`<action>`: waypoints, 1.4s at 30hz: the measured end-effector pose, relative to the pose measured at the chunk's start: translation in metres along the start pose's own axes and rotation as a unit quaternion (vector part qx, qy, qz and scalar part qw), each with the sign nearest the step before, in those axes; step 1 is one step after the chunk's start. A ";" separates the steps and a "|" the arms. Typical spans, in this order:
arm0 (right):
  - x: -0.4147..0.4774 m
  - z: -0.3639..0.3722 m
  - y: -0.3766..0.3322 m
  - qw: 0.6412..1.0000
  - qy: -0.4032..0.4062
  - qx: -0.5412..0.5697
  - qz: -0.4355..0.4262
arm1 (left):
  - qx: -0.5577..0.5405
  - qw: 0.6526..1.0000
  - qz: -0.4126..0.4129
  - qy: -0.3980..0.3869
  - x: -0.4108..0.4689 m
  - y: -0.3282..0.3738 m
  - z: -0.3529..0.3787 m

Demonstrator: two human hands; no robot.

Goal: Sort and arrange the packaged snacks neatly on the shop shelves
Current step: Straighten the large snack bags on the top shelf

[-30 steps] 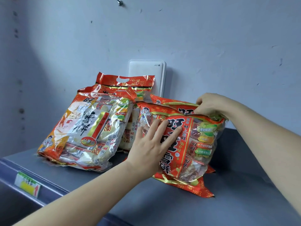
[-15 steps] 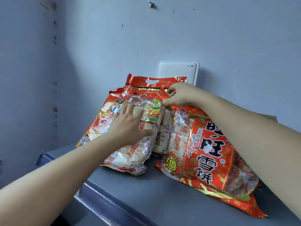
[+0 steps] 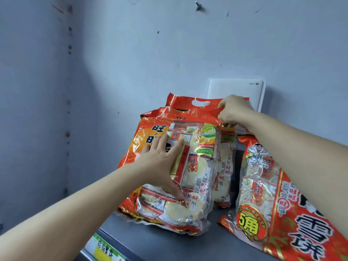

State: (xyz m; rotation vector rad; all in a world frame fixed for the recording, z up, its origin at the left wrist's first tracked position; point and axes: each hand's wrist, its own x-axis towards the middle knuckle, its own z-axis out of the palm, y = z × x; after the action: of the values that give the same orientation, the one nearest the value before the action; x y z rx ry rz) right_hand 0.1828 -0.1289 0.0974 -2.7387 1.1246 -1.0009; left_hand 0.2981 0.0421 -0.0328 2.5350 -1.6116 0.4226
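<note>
Left hand [image 3: 162, 162]: fingers spread flat against the front bag [image 3: 199, 178].
Right hand [image 3: 233, 110]: pinching that bag's red top corner.
Front bag: upright on the shelf [image 3: 188, 245], against the rear bag [image 3: 188, 103].
Third bag [image 3: 273, 204]: just right, tilted.

Red snack bag [image 3: 273, 204] runs off the frame; price label [image 3: 105, 249] cut at bottom; router [image 3: 235, 89] half hidden

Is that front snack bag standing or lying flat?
Standing up. The snack bag rests on its bottom edge, leaning back, left hand flat on its front.
</note>
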 end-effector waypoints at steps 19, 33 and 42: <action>0.045 -0.012 0.027 0.946 0.042 0.243 0.209 | 0.025 0.994 0.019 0.108 0.012 0.014 0.014; 0.013 -0.031 0.050 0.915 -0.032 0.339 0.215 | -0.120 0.988 -0.056 0.073 0.011 0.011 0.022; 0.003 -0.036 0.063 0.911 -0.002 0.367 0.187 | -0.133 0.984 -0.010 0.118 0.006 0.025 0.024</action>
State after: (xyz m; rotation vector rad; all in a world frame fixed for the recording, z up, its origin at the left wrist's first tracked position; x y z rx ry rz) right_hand 0.1247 -0.1692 0.1126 -1.8526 0.9522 -1.0691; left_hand 0.2824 0.0207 -0.0550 2.2107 -1.4480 0.4530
